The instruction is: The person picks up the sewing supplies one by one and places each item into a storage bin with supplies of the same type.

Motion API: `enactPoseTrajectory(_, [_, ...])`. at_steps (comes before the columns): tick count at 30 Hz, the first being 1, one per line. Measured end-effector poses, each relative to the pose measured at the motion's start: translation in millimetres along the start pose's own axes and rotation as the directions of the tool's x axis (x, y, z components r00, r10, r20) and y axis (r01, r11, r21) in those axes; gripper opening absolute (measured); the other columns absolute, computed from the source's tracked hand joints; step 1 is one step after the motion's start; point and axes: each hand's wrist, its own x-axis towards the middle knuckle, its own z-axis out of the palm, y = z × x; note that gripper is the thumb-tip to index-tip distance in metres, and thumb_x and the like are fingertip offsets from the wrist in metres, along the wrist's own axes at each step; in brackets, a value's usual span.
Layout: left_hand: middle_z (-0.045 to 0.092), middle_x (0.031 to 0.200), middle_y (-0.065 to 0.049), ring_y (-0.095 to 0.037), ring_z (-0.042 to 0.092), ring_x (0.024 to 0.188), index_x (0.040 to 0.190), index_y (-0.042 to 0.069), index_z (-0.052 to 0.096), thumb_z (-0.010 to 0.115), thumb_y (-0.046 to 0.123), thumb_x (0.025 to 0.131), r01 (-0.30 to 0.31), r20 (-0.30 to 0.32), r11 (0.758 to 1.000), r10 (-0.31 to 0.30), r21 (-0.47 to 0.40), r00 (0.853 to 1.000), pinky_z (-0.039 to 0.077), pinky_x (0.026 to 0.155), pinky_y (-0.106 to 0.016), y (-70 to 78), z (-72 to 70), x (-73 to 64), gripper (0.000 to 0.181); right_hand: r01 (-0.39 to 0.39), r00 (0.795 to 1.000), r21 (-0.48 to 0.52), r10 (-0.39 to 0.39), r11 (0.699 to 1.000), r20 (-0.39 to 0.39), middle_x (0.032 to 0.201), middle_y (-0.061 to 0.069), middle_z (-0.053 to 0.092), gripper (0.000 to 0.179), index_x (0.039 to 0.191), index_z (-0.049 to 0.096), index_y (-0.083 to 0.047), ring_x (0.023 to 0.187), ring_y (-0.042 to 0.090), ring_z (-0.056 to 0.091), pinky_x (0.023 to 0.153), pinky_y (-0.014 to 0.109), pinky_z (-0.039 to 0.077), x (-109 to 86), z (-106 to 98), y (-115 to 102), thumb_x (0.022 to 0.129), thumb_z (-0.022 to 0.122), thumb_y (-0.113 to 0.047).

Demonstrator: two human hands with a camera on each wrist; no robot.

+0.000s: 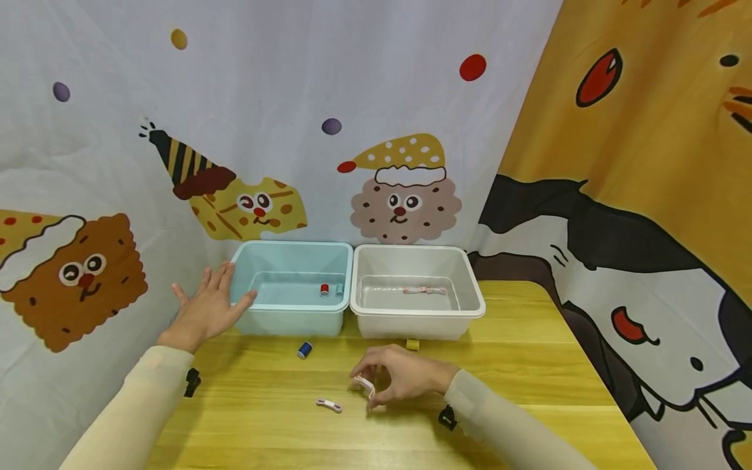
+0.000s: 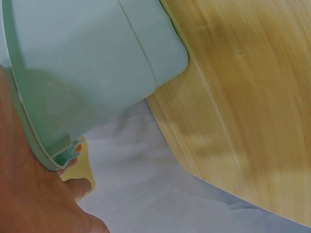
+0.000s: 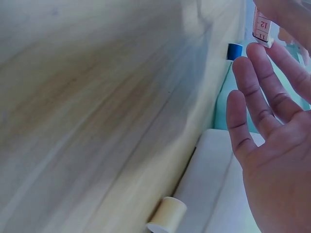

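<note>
My right hand (image 1: 405, 373) pinches a folded measuring tape (image 1: 365, 385) between thumb and fingertips, just above the table. In the right wrist view, printed numbers show on the tape (image 3: 261, 23), and the other fingers are spread. My left hand (image 1: 205, 313) lies with fingers spread against the left rim of the light blue bin (image 1: 288, 320). A small white bundle with dark edges (image 1: 329, 405) lies on the table left of my right hand. A blue thread spool (image 1: 304, 350) sits before the blue bin. Inside that bin are a red spool (image 1: 324, 289) and a teal spool (image 1: 339, 290).
A white bin (image 1: 417, 325) stands right beside the blue one, with folded tape-like strips (image 1: 424, 290) on its floor. In front of it lies a yellow spool (image 1: 413, 344). Patterned cloth (image 1: 264, 130) hangs behind the wooden table (image 1: 529, 372).
</note>
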Motion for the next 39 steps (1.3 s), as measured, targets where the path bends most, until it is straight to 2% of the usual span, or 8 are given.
enactPoseTrajectory(4, [-0.003,0.196,-0.028,-0.065,-0.004,0.178,0.186,0.000,0.001,0.032,0.089,0.113,0.001,-0.001,1.000,-0.001,0.000,1.000,-0.022,0.119,-0.101,0.0,0.1,-0.2,0.119,0.013,1.000,-0.005,-0.013,1.000,-0.010,0.124,-0.015,0.075,0.056,0.147,0.080,-0.019,0.113,0.007,0.076,0.103,0.024,0.064,-1.4,-3.6,-4.1,0.096,0.100,-0.027])
enactPoseTrajectory(9, [-0.003,0.196,-0.028,-0.065,-0.005,0.177,0.186,0.000,0.001,0.032,0.089,0.113,-0.001,-0.003,1.000,0.001,0.003,1.000,-0.021,0.119,-0.102,-1.3,0.6,0.2,0.119,0.025,0.999,-0.015,-0.026,1.000,-0.027,0.125,-0.013,0.076,0.056,0.147,0.079,-0.017,0.112,0.005,0.074,0.103,0.026,0.064,-4.4,-9.5,-9.3,0.096,0.100,-0.026])
enactPoseTrajectory(14, [-0.004,0.195,-0.028,-0.065,-0.005,0.178,0.186,0.000,0.002,0.031,0.089,0.113,-0.003,-0.005,1.000,0.003,0.009,1.000,-0.022,0.119,-0.101,-1.0,1.4,1.0,0.119,0.020,0.999,-0.030,-0.021,0.999,-0.048,0.124,-0.013,0.076,0.058,0.148,0.079,-0.018,0.112,0.005,0.074,0.104,0.030,0.065,-9.6,-15.5,-12.5,0.095,0.101,-0.028])
enactPoseTrajectory(22, [-0.006,0.195,-0.027,-0.065,-0.007,0.177,0.186,0.000,0.004,0.031,0.089,0.112,-0.005,-0.009,1.000,0.005,0.014,1.000,-0.023,0.119,-0.101,-0.9,1.5,0.4,0.119,0.004,0.998,-0.034,-0.006,0.999,-0.059,0.126,-0.013,0.076,0.061,0.151,0.077,-0.018,0.117,0.019,0.079,0.110,0.038,0.066,-16.4,-26.6,-18.5,0.095,0.100,-0.028])
enactPoseTrajectory(30, [-0.009,0.195,-0.028,-0.065,-0.008,0.177,0.186,0.000,0.002,0.030,0.089,0.112,0.000,-0.003,1.000,0.000,0.016,1.000,-0.026,0.118,-0.100,0.7,0.1,-0.5,0.119,0.021,0.997,-0.069,-0.026,0.997,-0.079,0.127,-0.011,0.077,0.062,0.152,0.076,-0.018,0.115,0.006,0.074,0.110,0.039,0.066,-18.5,-38.3,-19.5,0.095,0.099,-0.029])
enactPoseTrajectory(39, [-0.009,0.195,-0.028,-0.064,-0.009,0.177,0.186,0.000,0.003,0.030,0.089,0.112,0.002,-0.002,1.000,-0.002,0.020,1.000,-0.022,0.120,-0.101,0.7,0.7,-0.6,0.119,0.037,0.991,-0.092,-0.048,0.995,-0.125,0.122,-0.014,0.076,0.060,0.149,0.078,-0.025,0.112,0.004,0.072,0.106,0.030,0.063,-19.6,-53.7,-25.5,0.094,0.101,-0.027])
